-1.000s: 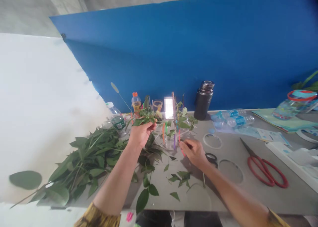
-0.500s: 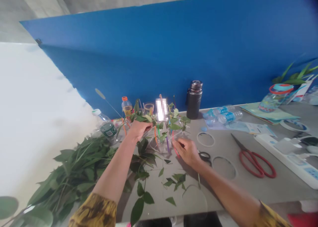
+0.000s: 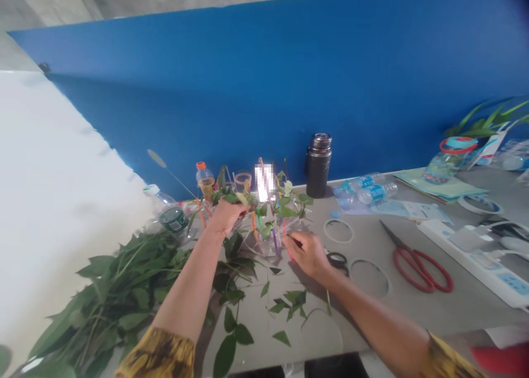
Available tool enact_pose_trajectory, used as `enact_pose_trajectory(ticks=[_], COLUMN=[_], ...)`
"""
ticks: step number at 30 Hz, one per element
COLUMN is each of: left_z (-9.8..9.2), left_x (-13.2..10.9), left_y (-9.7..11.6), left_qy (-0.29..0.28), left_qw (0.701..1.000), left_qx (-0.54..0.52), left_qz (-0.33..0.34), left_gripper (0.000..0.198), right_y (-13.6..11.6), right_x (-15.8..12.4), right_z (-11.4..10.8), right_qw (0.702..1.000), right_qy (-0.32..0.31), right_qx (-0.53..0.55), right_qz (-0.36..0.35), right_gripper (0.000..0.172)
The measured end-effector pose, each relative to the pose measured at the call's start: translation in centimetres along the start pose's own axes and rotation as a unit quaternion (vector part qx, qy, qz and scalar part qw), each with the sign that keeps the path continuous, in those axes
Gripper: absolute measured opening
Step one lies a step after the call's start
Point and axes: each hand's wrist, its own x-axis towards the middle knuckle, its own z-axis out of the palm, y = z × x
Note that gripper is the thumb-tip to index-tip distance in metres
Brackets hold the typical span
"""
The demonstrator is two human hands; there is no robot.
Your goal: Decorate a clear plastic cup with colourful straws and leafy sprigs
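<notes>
In the middle of the table stands a clear plastic container [image 3: 269, 247] with colored strips, orange, green, purple and red, around it. Leafy green sprigs [image 3: 285, 204] spread over its top. My left hand [image 3: 232, 215] is closed in a pinch at the left side of the leaves; the stem between its fingertips is mostly hidden. On the container's right, my right hand [image 3: 306, 252] is closed with thumb and forefinger on a thin red strip [image 3: 290, 252]. Loose leaves [image 3: 289, 303] lie in front of the container.
A heap of leafy branches [image 3: 119, 295] covers the left. Behind stand a juice bottle [image 3: 205, 181] and a dark thermos [image 3: 318, 166]. To the right lie black-handled scissors [image 3: 338, 260], tape rings [image 3: 339, 231], red-handled scissors [image 3: 421, 268], empty bottles [image 3: 377, 193] and a power strip [image 3: 475, 262].
The whole view has shifted a little, so the table's things appear slightly farther left. Both hands stay by the container in nearly the same grip.
</notes>
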Motion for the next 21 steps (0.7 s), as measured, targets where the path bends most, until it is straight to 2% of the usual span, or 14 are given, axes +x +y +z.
enact_pose_trajectory(ticks=[7,10,16,21], left_z=[0.1,0.3,0.3,-0.4], left_x=[0.3,0.1,0.1,0.5], left_y=[-0.4,-0.2,0.3,0.6], left_qy=[0.016,0.019,-0.001,-0.033], left_qw=[1.000,1.000,0.998,0.991], left_qx=[0.010,0.006,0.008,0.075], left_qz=[-0.002,0.002,0.067,0.105], left_gripper=[0.039,0.033,0.023,0.019], right_y=[-0.1,-0.3,-0.5,-0.5], right_x=[0.0,0.1,0.0,0.0], right_z=[-0.1,-0.1,-0.3,-0.3], right_qw=[1.000,1.000,0.999,0.999], right_qy=[-0.011,-0.018,-0.029,-0.037], right_qx=[-0.005,-0.006,-0.006,-0.006], right_qz=[0.005,0.007,0.012,0.012], right_gripper=[0.049,0.049,0.049,0.049])
